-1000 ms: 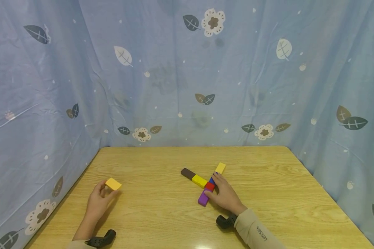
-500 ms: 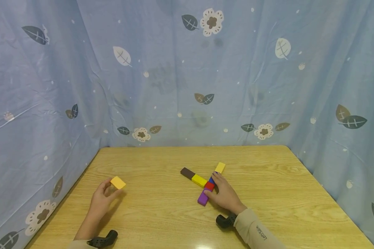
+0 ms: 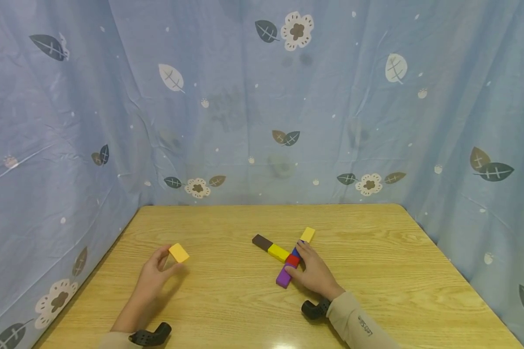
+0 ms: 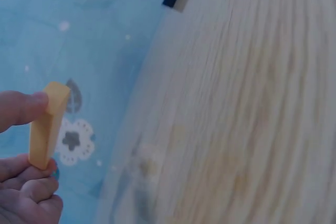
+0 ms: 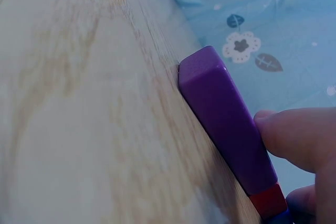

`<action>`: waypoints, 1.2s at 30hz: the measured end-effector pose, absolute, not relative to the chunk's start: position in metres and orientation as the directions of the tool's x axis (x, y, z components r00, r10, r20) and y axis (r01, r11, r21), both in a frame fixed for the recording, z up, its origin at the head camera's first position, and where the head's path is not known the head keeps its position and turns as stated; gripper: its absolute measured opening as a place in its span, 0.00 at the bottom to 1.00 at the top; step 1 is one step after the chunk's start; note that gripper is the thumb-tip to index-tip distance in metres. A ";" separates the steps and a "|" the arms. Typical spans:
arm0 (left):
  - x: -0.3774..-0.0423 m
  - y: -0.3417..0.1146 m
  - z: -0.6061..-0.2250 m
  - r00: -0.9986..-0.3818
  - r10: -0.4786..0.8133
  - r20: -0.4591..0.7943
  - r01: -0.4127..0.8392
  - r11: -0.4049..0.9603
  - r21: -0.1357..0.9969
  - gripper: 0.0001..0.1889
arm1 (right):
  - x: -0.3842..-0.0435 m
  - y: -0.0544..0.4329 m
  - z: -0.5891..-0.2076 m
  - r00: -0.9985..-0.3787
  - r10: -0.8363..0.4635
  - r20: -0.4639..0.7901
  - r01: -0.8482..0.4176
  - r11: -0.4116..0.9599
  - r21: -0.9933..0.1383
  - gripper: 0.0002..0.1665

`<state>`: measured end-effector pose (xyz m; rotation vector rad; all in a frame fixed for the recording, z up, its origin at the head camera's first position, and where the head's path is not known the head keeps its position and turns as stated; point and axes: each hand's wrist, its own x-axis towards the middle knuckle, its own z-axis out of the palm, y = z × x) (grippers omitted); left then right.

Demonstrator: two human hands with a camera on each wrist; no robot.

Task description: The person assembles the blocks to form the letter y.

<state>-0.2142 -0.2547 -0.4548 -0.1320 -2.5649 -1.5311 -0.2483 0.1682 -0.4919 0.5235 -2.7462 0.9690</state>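
Note:
In the head view my left hand (image 3: 153, 278) pinches a light orange-yellow block (image 3: 179, 253) above the left part of the table. The left wrist view shows the block (image 4: 47, 124) gripped end to end between thumb and fingers. My right hand (image 3: 316, 274) rests on a row of blocks at centre right, its thumb touching the purple block (image 3: 284, 277) and its fingers on the blue block (image 3: 295, 252), partly covered. A red block (image 3: 292, 261) lies between those two. At the row's far end is a pale yellow block (image 3: 307, 234). From the red one, a bright yellow block (image 3: 278, 252) branches leftward.
A dark brown block (image 3: 262, 242) ends the left branch. Everything lies on a wood-grain table (image 3: 218, 300). Blue patterned curtains (image 3: 231, 145) hang behind it and on both sides. Black devices (image 3: 150, 335) are strapped on both wrists.
My left hand has moved to the right and slightly away from me, carrying the orange-yellow block and turning it a little. The right hand and the row of blocks have stayed put.

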 end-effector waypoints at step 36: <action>-0.220 -0.184 -0.443 -0.941 0.250 0.228 0.311 0.371 0.875 0.40 | -0.248 0.168 -0.493 -0.920 -0.264 0.290 -0.387 0.729 -0.564 0.46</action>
